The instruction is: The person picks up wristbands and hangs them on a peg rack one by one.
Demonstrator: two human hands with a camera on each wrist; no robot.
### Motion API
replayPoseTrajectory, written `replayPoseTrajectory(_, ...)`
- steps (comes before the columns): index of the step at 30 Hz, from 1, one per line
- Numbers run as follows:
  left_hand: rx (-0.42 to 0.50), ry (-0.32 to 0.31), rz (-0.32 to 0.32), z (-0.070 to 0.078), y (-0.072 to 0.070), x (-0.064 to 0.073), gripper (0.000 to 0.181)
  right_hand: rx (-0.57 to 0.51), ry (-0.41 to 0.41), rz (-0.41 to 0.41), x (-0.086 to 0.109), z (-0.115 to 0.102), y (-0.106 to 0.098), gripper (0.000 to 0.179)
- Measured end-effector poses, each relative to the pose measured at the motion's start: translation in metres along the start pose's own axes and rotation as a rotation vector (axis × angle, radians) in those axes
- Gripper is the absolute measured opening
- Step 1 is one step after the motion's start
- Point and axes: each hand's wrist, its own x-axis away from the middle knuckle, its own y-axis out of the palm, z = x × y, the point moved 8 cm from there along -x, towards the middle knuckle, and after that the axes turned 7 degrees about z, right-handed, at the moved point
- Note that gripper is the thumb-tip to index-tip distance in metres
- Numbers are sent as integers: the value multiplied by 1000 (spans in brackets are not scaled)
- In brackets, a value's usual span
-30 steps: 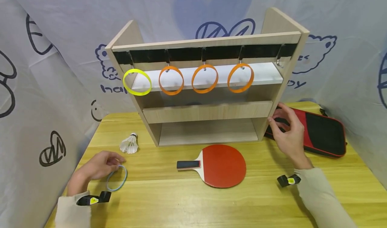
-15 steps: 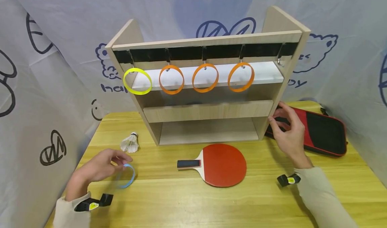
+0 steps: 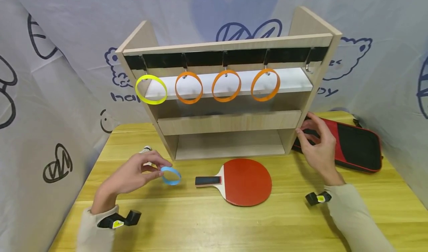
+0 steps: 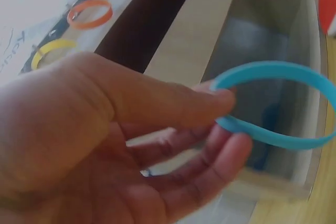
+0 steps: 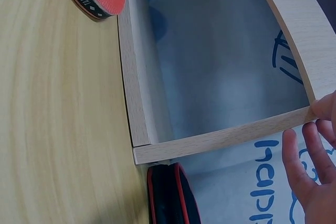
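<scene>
My left hand (image 3: 135, 172) pinches a light blue silicone wristband (image 3: 171, 176) between thumb and fingers, above the table left of the paddle. Close up in the left wrist view, the blue band sticks out past the fingertips. My right hand (image 3: 317, 144) holds the right side panel of a wooden shelf rack (image 3: 230, 122), thumb at its front edge and fingers along the outer side. From hooks on the rack's black strip hang a yellow wristband (image 3: 151, 101) and orange wristbands (image 3: 188, 100). The rightmost hook (image 3: 308, 67) carries no band.
A red table tennis paddle (image 3: 247, 182) lies in front of the rack, handle leftward. A black and red case (image 3: 357, 144) lies right of the rack, partly behind my right hand. A shuttlecock (image 3: 146, 149) is mostly hidden by my left hand. Printed cloth hangs behind.
My left hand has lifted the blue wristband and carried it right and toward the rack, now covering most of the shuttlecock. My right hand keeps its place at the rack's side.
</scene>
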Motion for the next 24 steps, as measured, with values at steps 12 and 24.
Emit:
replayPoseTrajectory(12, 276, 153, 41, 40, 44, -51, 24, 3, 12, 0, 0, 2, -1, 61)
replayPoseTrajectory(24, 425, 263, 45, 99, 92, -94, 28, 1, 6, 0, 0, 2, 0, 61)
